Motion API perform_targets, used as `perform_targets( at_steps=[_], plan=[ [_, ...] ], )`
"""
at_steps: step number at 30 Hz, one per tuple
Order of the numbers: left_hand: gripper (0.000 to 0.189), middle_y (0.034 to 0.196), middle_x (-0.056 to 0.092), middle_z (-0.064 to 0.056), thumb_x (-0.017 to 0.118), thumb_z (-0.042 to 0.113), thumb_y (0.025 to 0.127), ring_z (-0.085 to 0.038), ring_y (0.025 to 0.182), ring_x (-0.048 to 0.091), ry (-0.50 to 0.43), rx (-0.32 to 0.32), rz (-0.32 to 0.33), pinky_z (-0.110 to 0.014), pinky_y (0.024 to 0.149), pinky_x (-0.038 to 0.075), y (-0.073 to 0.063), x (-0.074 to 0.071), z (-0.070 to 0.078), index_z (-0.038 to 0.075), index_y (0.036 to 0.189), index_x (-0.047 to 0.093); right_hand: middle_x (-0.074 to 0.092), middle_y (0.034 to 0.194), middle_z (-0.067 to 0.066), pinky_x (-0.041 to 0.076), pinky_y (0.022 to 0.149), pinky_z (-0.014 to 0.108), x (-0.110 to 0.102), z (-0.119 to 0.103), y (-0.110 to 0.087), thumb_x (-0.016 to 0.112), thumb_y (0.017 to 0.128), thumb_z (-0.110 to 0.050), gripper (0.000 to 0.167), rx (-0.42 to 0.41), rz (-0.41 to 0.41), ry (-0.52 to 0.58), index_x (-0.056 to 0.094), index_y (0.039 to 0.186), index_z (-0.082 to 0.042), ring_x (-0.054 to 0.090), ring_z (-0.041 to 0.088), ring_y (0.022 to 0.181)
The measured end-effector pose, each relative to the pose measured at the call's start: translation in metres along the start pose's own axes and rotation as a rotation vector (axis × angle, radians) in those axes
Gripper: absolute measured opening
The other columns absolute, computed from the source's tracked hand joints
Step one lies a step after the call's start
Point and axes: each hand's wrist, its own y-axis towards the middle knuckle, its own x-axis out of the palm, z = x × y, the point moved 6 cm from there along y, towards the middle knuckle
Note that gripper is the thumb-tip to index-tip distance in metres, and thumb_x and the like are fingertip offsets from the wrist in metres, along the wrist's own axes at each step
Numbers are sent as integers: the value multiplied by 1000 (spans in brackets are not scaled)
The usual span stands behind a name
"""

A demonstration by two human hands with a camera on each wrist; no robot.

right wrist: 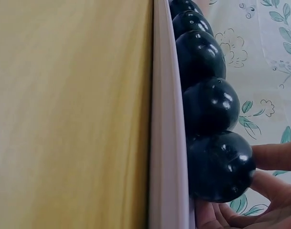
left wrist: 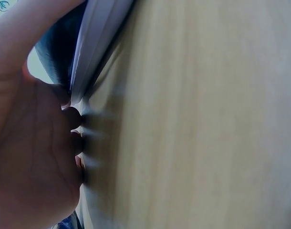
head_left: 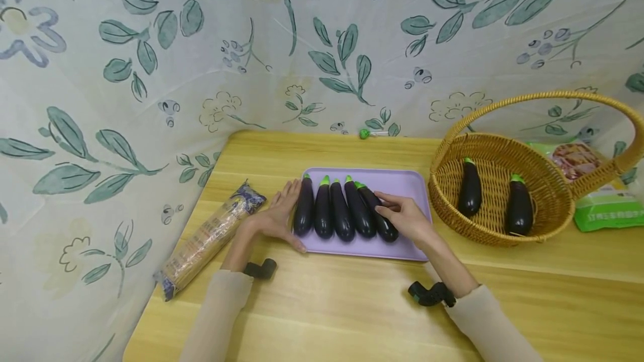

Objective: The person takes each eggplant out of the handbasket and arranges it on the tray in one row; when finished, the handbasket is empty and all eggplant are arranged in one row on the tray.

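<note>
Several dark eggplants [head_left: 342, 214] with green stem ends lie side by side on a lilac tray [head_left: 410, 180]. My right hand [head_left: 406, 218] holds the rightmost eggplant [right wrist: 222, 167], its fingers against the upper and right sides. That eggplant slants, its stem end leaning left against its neighbour. My left hand [head_left: 275, 214] lies with fingers spread along the tray's left edge, its thumb by the front left corner. In the left wrist view, the left palm [left wrist: 31, 157] shows beside the tray wall [left wrist: 95, 43], and the fingertips are partly hidden.
A wicker basket [head_left: 437, 197] with a tall handle stands right of the tray, holding two eggplants [head_left: 519, 205]. Behind it is a green and clear food packet [head_left: 604, 214]. A pack of dried noodles [head_left: 208, 242] lies at the left, and a green lollipop [head_left: 364, 134] at the back edge.
</note>
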Motion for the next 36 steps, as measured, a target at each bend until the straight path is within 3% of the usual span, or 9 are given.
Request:
perform_targets(
  at_steps=[10, 16, 27, 32, 36],
  plan=[
    [170, 171, -26, -14, 94, 68, 52, -32, 159, -26, -35, 40, 4, -59, 130, -11, -4, -3, 7, 11, 163, -22, 55, 146, 31, 53, 104, 47, 0, 2, -1, 58, 107, -21, 51, 25, -11, 14, 47, 155, -10, 58, 41, 130],
    [170, 171, -27, -10, 94, 68, 52, -27, 158, -28, -20, 15, -6, -53, 131, -13, -4, -3, 7, 15, 163, -23, 56, 146, 31, 51, 109, 54, -2, 4, 0, 58, 106, -22, 51, 18, -13, 9, 47, 156, -13, 56, 43, 133],
    [170, 170, -28, -8, 96, 64, 52, -24, 158, -28, -23, 11, 8, -52, 132, -12, -3, -3, 4, 16, 162, -24, 60, 141, 28, 51, 108, 55, -9, -4, -4, 57, 107, -24, 55, -61, -45, -67, 42, 158, -9, 60, 41, 128],
    [169, 170, -28, -7, 97, 61, 53, -23, 158, -28, -27, 1, 1, -50, 132, -12, -3, -2, 4, 17, 162, -24, 57, 147, 24, 50, 106, 57, -22, -13, -16, 58, 106, -30, 59, -89, -80, -105, 42, 159, -9, 58, 40, 128],
    [170, 170, -28, -7, 98, 60, 53, -23, 158, -28, -27, -3, -1, -50, 131, -13, -2, -2, 4, 16, 162, -24, 56, 149, 23, 51, 109, 54, -37, -26, -31, 59, 107, -28, 55, -170, -103, -114, 45, 157, -10, 59, 37, 129]
  ],
)
